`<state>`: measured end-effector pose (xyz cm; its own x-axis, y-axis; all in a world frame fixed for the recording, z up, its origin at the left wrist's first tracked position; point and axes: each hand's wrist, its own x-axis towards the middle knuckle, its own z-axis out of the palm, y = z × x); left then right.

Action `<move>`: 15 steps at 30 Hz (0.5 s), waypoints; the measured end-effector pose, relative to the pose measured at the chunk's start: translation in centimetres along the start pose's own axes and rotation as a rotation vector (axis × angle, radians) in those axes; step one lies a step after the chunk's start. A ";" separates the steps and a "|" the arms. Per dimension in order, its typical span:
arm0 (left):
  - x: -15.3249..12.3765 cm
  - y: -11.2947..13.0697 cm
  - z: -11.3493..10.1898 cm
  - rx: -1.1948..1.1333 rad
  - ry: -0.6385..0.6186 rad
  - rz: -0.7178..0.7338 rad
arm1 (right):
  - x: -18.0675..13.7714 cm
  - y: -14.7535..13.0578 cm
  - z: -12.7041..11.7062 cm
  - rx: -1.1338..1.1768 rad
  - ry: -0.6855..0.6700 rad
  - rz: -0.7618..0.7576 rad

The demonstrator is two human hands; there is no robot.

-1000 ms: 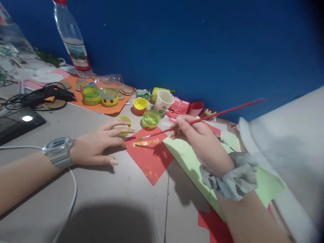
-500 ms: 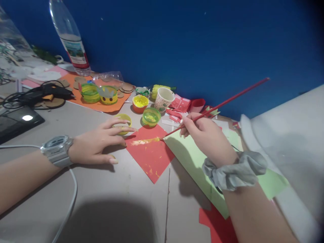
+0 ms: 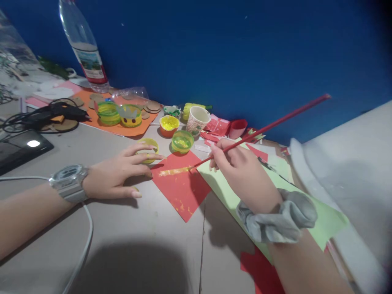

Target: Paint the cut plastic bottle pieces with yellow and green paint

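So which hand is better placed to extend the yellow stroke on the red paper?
Right. The right hand grips the paintbrush, its tip on the yellow stroke on the red paper. The left hand lies open beside the sheet, holding no tool.

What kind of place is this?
Probably a craft table, at home or in a classroom. The right hand holds a red paintbrush on red paper, with a pot of yellow paint and a glue gun nearby.
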<state>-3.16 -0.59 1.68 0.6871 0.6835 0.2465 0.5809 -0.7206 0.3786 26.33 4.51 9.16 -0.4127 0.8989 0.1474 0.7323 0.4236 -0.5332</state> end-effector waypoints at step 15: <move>0.0 0.0 0.0 -0.013 0.005 -0.002 | -0.4 -0.5 0.3 0.056 0.005 -0.066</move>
<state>-3.13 -0.60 1.72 0.6835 0.6857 0.2504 0.5769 -0.7176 0.3903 25.99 3.90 9.12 -0.4562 0.8697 0.1882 0.6719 0.4754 -0.5680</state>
